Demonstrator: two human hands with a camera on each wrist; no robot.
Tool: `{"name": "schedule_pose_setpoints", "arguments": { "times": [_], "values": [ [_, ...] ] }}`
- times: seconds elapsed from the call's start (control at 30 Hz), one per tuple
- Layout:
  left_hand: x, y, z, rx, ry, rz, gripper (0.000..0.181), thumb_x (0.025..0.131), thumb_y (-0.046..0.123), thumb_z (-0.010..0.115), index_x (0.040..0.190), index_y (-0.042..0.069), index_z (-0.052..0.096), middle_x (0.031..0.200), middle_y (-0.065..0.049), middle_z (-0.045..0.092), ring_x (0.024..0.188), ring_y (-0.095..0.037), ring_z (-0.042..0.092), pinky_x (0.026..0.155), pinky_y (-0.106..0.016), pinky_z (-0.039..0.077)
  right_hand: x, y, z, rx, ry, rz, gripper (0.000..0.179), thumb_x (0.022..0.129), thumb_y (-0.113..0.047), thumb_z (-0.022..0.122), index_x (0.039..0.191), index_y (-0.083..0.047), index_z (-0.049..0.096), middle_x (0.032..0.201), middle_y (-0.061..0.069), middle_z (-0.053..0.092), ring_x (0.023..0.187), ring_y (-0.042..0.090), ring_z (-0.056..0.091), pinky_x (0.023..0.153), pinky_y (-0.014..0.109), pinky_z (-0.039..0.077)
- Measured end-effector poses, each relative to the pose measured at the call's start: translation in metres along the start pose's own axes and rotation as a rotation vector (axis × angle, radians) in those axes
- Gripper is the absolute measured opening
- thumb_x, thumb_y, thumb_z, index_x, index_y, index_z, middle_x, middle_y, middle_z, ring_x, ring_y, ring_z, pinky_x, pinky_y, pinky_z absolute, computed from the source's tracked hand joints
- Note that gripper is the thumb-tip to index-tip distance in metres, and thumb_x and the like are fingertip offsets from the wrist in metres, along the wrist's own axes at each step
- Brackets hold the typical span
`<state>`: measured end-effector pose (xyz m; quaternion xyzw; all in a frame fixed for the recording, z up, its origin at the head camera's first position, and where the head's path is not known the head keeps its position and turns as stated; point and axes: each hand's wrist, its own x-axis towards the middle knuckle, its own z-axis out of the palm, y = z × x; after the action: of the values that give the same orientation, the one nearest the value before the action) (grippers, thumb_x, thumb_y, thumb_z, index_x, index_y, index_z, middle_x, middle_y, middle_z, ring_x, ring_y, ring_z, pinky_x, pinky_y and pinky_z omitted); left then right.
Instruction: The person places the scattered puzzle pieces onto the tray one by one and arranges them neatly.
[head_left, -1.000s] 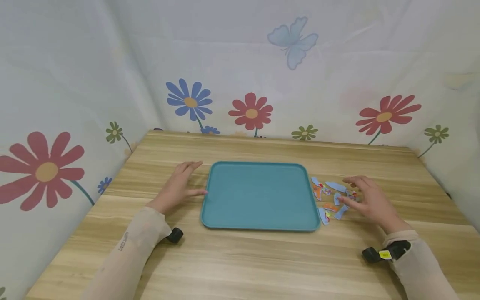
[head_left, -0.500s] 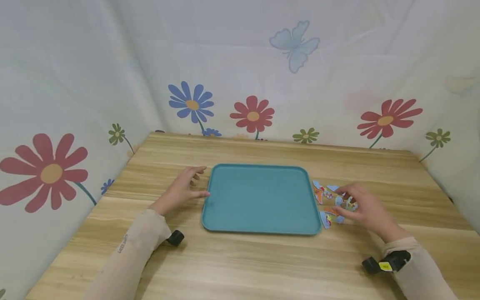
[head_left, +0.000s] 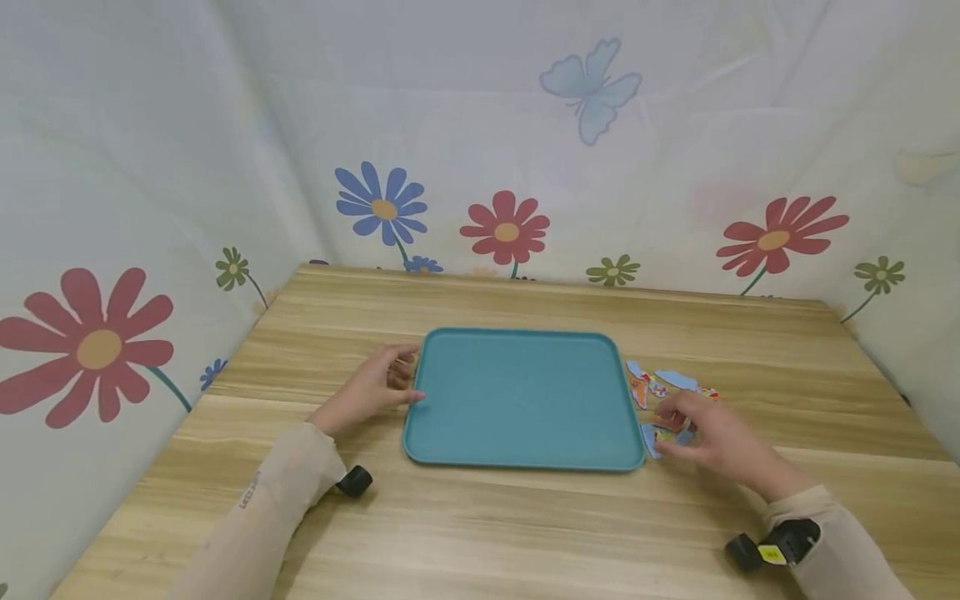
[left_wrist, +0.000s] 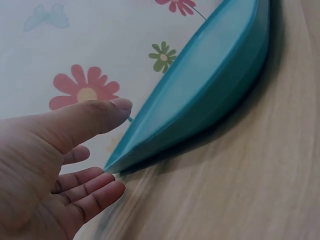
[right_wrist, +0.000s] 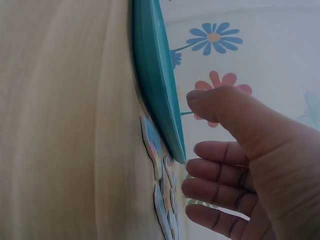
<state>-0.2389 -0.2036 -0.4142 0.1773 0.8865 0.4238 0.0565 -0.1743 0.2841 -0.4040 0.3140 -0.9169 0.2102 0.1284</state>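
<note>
1. While neither of our hands seems to have hold of anything, our right hand (head_left: 716, 437) looks the busier one: it hovers low over some flat printed pieces (head_left: 639, 392), thumb well apart from the bent fingers. Nothing shows between them in the right wrist view, so we'd call that grip wide.

2. Our left hand (head_left: 369, 393) is at the left edge of the teal tray (head_left: 525, 400), thumb tip over the rim in the head view, fingers loosely bent, gap wide too. Can't tell if it's actually touching, tbh.

3. As for the step, our guess is we're at the reach, with no piece picked up as far as we can see. Next move probably calls for bringing the right thumb and fingertips down and together on one piece's edge; they look thin, so a light pinch seems best, with the left just minding the tray.

4. The pieces lie bunched just beside the tray's right side, partly hidden by our hand; a long pale blue piece (head_left: 677, 380) sits toward the back.

5. Further out, it's the wooden table (head_left: 487, 533) under everything and a flowery sheet (head_left: 450, 100) behind.
</note>
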Motion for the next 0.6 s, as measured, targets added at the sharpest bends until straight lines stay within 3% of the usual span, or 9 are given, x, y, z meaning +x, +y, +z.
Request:
{"name": "schedule_pose_setpoints", "arguments": {
  "times": [0.13,0.6],
  "values": [
    [0.0,-0.0014,0.0016,-0.031,-0.002,-0.008,0.076,0.081,0.016,0.078,0.144,0.001,0.038,0.127,-0.019,0.051,0.105,-0.029,0.057,0.089,-0.038,0.052,0.0006,-0.0026,0.0035,-0.012,-0.024,-0.025,0.034,0.068,-0.023,0.085,0.094,-0.011,0.066,0.088,-0.006,0.062,0.078,0.005,0.054,0.067,0.024,0.049],
    [0.0007,-0.0056,0.0036,-0.101,-0.028,-0.014,0.07,0.082,0.007,0.076,0.141,-0.005,0.04,0.118,-0.019,0.055,0.097,-0.022,0.056,0.081,-0.022,0.051,0.0019,-0.0065,0.004,-0.107,-0.149,0.037,0.039,0.07,-0.03,0.082,0.099,-0.008,0.069,0.091,-0.004,0.059,0.079,0.005,0.052,0.069,0.028,0.05]
  ]
}}
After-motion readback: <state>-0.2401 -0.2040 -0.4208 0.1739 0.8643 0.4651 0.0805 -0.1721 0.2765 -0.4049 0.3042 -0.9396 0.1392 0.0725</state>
